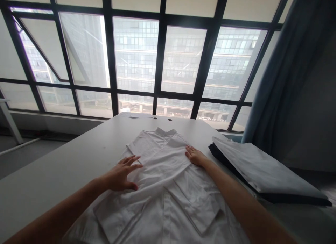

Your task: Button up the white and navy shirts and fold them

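Observation:
A white button-up shirt [157, 174] lies on the white table, its collar at the far end and its lower part toward me. Both sleeves are folded in over the body, and the cuffs show in the near half. My left hand [123, 174] is at the shirt's left side, fingers and thumb spread apart. On the right edge of the shirt rests my right hand [193, 155], its fingers stretched out flat on the cloth. Neither hand grips the fabric. Small wrinkles run across the shirt's middle.
The white table [86, 149] reaches toward a large black-framed window. To the right lies a stack of folded white and dark cloth [262, 167]. A blue-grey curtain [283, 83] hangs behind it. Two dark round holes sit near the table's far edge.

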Motion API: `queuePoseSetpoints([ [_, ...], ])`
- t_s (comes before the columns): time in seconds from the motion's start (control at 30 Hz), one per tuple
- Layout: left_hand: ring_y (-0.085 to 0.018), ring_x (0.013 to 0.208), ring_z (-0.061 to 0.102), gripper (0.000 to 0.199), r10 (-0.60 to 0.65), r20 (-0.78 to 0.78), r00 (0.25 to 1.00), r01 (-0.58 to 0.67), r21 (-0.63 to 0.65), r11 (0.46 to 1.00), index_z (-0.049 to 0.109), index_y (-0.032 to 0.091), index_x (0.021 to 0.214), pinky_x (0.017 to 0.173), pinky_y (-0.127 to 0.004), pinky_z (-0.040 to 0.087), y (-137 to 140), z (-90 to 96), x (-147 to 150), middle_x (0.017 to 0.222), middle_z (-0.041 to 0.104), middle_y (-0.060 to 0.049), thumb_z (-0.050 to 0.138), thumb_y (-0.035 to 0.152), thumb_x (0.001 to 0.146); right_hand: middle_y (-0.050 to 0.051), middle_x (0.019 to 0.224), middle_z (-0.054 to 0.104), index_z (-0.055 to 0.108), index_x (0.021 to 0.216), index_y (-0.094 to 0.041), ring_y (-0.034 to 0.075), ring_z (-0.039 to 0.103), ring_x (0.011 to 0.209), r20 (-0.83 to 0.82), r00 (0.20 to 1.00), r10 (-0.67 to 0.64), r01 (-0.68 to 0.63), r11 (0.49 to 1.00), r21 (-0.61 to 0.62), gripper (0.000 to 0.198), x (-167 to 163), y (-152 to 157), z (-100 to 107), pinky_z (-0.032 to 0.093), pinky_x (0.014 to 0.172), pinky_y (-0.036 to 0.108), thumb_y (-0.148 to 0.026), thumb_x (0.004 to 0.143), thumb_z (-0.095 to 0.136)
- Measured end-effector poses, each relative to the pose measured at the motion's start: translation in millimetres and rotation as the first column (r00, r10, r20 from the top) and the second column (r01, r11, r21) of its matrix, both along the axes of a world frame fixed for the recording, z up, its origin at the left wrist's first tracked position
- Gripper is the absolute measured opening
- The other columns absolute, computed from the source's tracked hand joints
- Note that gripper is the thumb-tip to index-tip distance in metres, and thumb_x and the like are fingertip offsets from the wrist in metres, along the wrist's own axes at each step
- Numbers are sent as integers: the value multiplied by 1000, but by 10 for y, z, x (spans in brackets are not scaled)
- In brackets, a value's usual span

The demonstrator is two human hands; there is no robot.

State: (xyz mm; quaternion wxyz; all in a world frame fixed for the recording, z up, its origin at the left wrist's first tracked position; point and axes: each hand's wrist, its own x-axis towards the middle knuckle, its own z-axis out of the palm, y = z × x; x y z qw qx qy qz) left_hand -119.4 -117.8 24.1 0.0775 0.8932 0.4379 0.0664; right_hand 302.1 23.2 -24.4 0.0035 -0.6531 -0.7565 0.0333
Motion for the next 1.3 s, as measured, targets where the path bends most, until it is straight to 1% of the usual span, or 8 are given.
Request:
queuePoseSetpoints([
  [0.07,-38,143,32,96,-29,-74,997,26,-49,998,45,26,148,115,-51,28,-36,23,8,157,34,-15,58,82,71,5,164,16,23,157,-14,24,15,151,-5,999,32,-32,999,11,70,19,-56,-4,16,120,42,-52,99,19],
  [0.17,-38,139,39,98,-50,-158,986,25,-153,988,48,27,146,113,-49,34,-189,197,54,154,42,-13,66,80,65,6,164,16,24,157,-14,25,15,151,-9,997,79,-79,997,9,72,25,-187,22,16,121,42,-55,98,20],
  [0.3,-32,114,63,55,-7,-124,992,-6,-105,994,71,25,116,100,-44,47,-359,350,255,129,65,-10,64,66,79,9,163,20,27,156,-17,27,17,150,30,989,142,-142,990,-6,73,-30,-422,171,14,120,47,-59,97,23],
  [0.47,-30,141,40,46,-166,19,986,163,99,982,62,20,131,116,-47,31,-204,131,647,151,46,-12,48,49,97,11,160,29,35,153,-18,27,18,150,37,948,317,-319,947,49,70,-434,-657,377,3,121,50,-55,93,40],
  [0.63,-31,149,21,74,-352,49,935,353,-10,936,39,16,151,122,-48,17,-29,-97,794,159,27,-15,46,62,93,5,163,19,26,157,-20,23,16,150,-131,897,421,-427,904,-16,75,-800,-491,286,9,122,40,-62,96,30],
  [1.03,-33,149,16,83,-321,138,937,337,-112,935,28,22,156,122,-51,15,61,-199,766,162,18,-11,41,70,91,8,165,11,18,158,-14,19,10,151,-99,986,137,-139,990,-16,79,-470,1007,90,7,120,34,-63,97,22],
  [1.2,-33,149,17,84,-318,126,940,331,-98,939,29,21,156,122,-51,16,72,-215,753,161,20,-12,42,71,90,11,164,16,19,158,-16,21,15,150,-63,998,-20,19,1000,-12,76,-487,1148,112,12,119,40,-62,98,19],
  [1.3,-33,149,20,83,-317,135,939,329,-72,942,32,21,155,122,-51,17,46,-226,751,161,23,-12,44,71,89,16,161,26,28,155,-14,24,21,148,22,988,-155,151,980,132,69,-617,978,171,6,118,47,-55,100,18],
])
